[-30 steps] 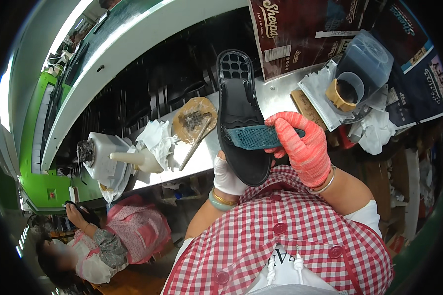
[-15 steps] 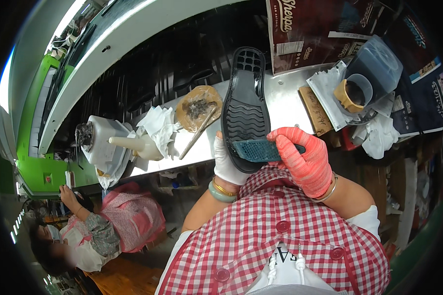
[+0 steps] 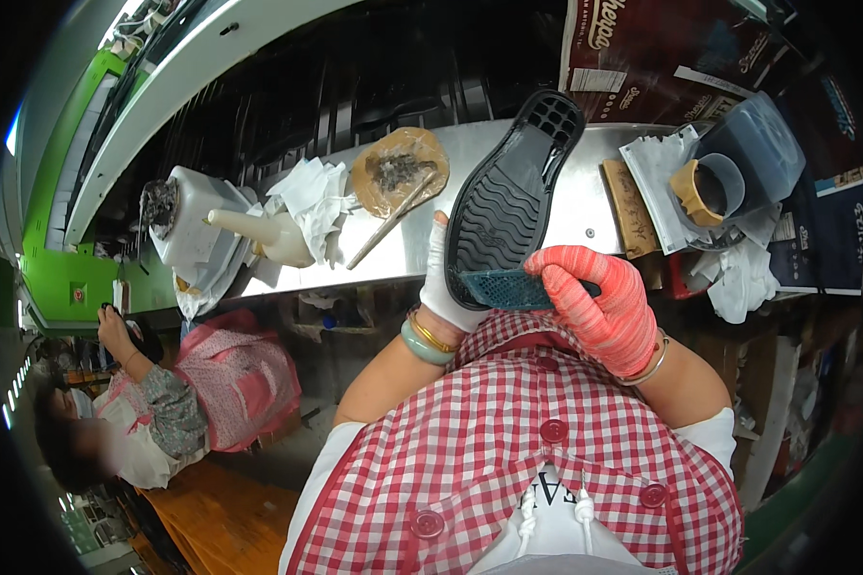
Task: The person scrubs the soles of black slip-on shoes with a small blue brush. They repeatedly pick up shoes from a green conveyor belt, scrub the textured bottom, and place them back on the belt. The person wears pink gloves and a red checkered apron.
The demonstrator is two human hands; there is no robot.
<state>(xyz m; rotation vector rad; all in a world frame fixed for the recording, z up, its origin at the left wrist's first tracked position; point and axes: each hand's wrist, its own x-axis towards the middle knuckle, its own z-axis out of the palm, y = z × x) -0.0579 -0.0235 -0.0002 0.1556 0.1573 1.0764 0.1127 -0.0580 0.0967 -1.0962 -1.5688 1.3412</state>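
Observation:
A black shoe sole (image 3: 501, 206) is held up in front of me, its wavy-ridged side facing me and its gridded end pointing away, leaning right. My left hand (image 3: 448, 295), in a white glove with bare fingertips, is closed around the sole's near left edge; most of its fingers are hidden underneath. In my right hand (image 3: 606, 311), gloved in red-pink knit, is a blue-green brush (image 3: 504, 289) with a dark handle end. The brush lies across the near end of the sole and seems to touch it; its bristle side is hard to make out.
On the metal bench (image 3: 571, 216) lie a round plastic-covered pad (image 3: 379, 182) with a thin stick (image 3: 393, 218), crumpled white tissue (image 3: 309, 196), a white bottle (image 3: 278, 240) and a wooden block (image 3: 633, 206). A clear cup (image 3: 724, 182) stands right. A co-worker (image 3: 177, 412) is at left.
The sole has tilted, its far end swinging to the right. Both hands have stayed closed on the sole and brush, with the brush still at the near end.

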